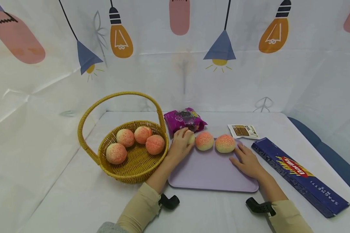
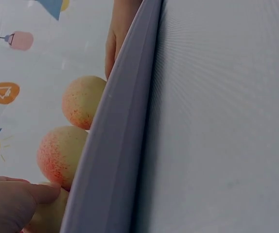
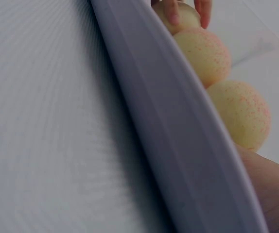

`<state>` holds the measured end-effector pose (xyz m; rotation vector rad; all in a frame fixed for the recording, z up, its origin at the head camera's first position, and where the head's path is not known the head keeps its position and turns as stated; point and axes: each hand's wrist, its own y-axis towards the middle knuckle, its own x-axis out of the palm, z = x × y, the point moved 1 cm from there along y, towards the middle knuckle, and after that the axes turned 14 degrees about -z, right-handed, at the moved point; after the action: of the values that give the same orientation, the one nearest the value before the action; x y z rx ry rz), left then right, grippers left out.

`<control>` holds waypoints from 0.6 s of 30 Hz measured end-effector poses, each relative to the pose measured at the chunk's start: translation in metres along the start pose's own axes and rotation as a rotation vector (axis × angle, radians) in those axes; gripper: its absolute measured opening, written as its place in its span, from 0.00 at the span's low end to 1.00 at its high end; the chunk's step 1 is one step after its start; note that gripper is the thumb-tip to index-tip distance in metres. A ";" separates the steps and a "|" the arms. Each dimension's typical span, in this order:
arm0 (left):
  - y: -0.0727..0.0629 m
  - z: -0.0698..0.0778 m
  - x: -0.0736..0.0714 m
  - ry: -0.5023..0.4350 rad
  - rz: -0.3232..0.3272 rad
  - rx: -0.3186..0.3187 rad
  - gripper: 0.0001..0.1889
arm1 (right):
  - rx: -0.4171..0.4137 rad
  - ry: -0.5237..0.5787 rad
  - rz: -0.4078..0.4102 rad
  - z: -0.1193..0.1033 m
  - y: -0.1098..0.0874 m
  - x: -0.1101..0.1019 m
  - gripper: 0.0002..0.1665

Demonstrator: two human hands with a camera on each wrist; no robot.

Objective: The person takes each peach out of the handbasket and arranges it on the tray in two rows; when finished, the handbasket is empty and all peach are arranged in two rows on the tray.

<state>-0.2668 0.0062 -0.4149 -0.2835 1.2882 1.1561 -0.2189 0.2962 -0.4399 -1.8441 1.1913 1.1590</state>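
Three pink-and-cream peaches stand in a row along the far edge of a lilac tray (image 1: 213,173). My left hand (image 1: 179,145) grips the leftmost peach (image 1: 191,138), its fingers over the top and partly hiding it. In the left wrist view the thumb presses that peach (image 2: 47,214). Beside it are the middle peach (image 1: 204,141) and the right-hand peach (image 1: 225,143). My right hand (image 1: 247,162) lies at the tray's right side, fingers loosely extended, fingertips close against the right-hand peach. In the right wrist view the tray wall (image 3: 164,107) hides much of this hand.
A yellow wicker basket (image 1: 134,176) with several peaches stands left of the tray, its handle arching high. Behind the tray lie a purple snack bag (image 1: 183,119) and a small white-and-brown packet (image 1: 243,131). A blue spaghetti box (image 1: 300,178) lies along the right.
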 end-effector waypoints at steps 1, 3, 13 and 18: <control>0.000 0.000 0.000 0.015 0.003 0.011 0.20 | 0.000 -0.001 0.001 0.000 0.000 0.000 0.37; 0.000 0.001 -0.001 0.048 0.014 0.042 0.19 | 0.001 0.000 0.003 0.000 0.000 0.000 0.37; -0.002 0.001 -0.003 0.177 0.081 0.131 0.16 | -0.009 0.003 0.005 0.000 0.001 0.001 0.37; -0.003 0.003 -0.006 0.188 0.074 0.132 0.17 | -0.003 -0.003 0.007 0.002 0.001 0.002 0.37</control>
<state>-0.2619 0.0041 -0.4102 -0.2531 1.5450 1.1207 -0.2197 0.2966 -0.4423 -1.8410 1.1961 1.1674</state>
